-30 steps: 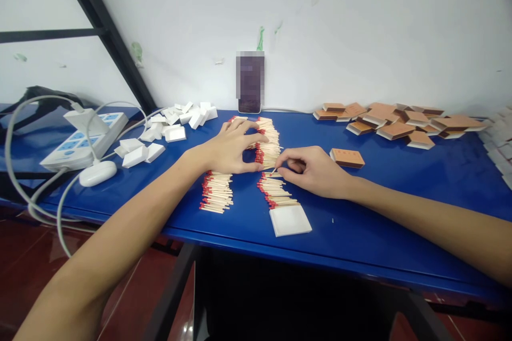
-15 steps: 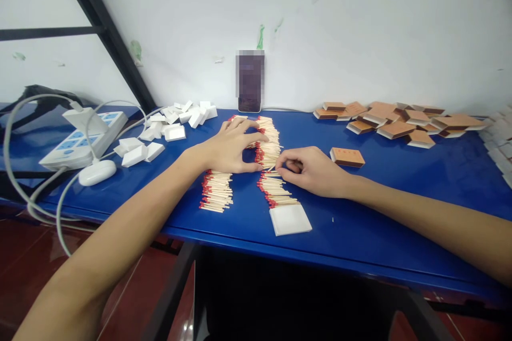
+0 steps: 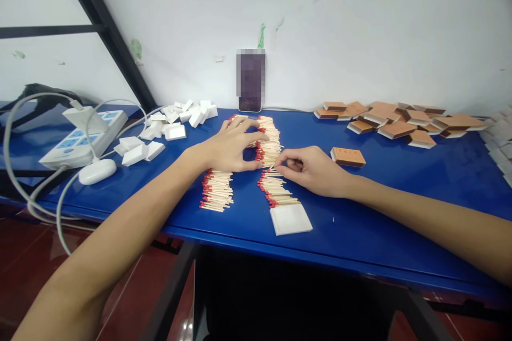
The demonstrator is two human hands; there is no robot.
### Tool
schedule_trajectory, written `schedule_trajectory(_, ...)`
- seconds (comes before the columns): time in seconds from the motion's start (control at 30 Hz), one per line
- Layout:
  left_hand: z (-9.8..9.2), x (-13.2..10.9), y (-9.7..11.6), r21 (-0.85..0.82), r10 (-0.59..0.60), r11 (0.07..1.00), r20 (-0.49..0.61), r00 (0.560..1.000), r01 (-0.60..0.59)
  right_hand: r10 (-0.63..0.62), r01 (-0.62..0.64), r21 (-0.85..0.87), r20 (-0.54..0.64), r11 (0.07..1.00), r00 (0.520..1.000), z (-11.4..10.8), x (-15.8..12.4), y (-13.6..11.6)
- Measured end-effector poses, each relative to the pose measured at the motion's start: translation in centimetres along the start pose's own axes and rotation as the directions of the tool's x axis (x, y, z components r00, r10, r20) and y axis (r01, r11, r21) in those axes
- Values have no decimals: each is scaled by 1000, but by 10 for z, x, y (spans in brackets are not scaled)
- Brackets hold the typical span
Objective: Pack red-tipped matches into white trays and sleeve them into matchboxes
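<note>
Blue tabletop, matches crosswise, heads leftward

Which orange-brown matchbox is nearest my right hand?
The lone matchbox beside your right hand; the rest lie in the heap farther back.

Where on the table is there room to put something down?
There's bare blue table right of the lone orange matchbox, between the matchbox pile and right forearm. A smaller gap lies between the two match rows. It's crowded around the left hand, white trays and power strip.
</note>
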State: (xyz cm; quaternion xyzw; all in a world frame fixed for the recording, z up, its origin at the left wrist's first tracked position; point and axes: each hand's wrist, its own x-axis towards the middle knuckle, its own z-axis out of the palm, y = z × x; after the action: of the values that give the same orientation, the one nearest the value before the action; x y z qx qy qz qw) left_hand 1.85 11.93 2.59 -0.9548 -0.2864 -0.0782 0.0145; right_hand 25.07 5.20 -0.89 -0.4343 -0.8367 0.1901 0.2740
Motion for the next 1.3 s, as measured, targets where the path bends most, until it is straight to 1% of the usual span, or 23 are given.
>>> schedule_trajectory(0.23,-1,0,3,-12,29,1000,-38,999,-29,-2,2,3,-4,1000,1000,1,0,0)
schedule_trajectory(0.43,-1,-1,5,-10,53,999,-29,998,-53,-8,8,9,-23,1000,1000,1,-1,1)
schedule_trajectory(0.73,0,-1,5,-13,47,999,-27,999,-47,-58,57,-27,-13,998,998,2,0,2)
schedule_trajectory(0.93,1,-1,3,-22,37,999,-24,999,-37,-61,61,-14,-7,998,998,2,-1,3)
schedule_trajectory(1.13,0,-1,5,5,42,999,-29,999,-42,-50,50,-13,-8,999,999,2,-1,5)
schedule_trajectory(1.3,-1,-1,6,-23,36,999,-35,999,-37,-51,51,-20,-1,999,999,3,-1,5)
